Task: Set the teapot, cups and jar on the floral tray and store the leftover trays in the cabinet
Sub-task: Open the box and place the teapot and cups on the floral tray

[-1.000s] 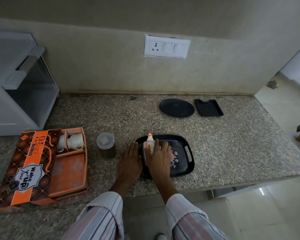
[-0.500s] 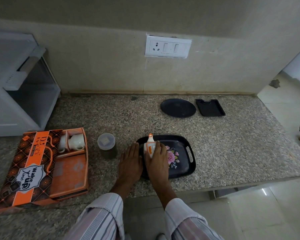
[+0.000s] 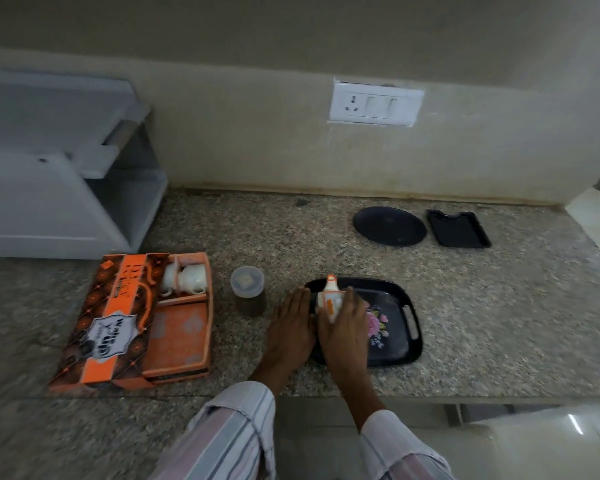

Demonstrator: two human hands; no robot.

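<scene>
A white and orange teapot (image 3: 330, 296) stands on the left part of the black floral tray (image 3: 400, 336), near the counter's front edge. My right hand (image 3: 345, 322) lies over the teapot with its fingers curled round the body. Just left of the teapot, my left hand (image 3: 290, 329) lies flat with straight fingers on the tray's left rim and the counter. A lidded jar (image 3: 247, 289) with dark contents stands left of the tray. Two white cups (image 3: 187, 279) sit in an open orange box (image 3: 132, 323).
A round black tray (image 3: 389, 226) and a small rectangular black tray (image 3: 458, 228) lie at the back right of the granite counter (image 3: 499, 306). A white cabinet (image 3: 49, 202) with an open front stands at the back left. The counter ends at the right, above a tiled floor.
My right hand has slid back a little along the teapot, uncovering the tray's pink flower. The left hand has stayed flat beside it. The view has shifted slightly.
</scene>
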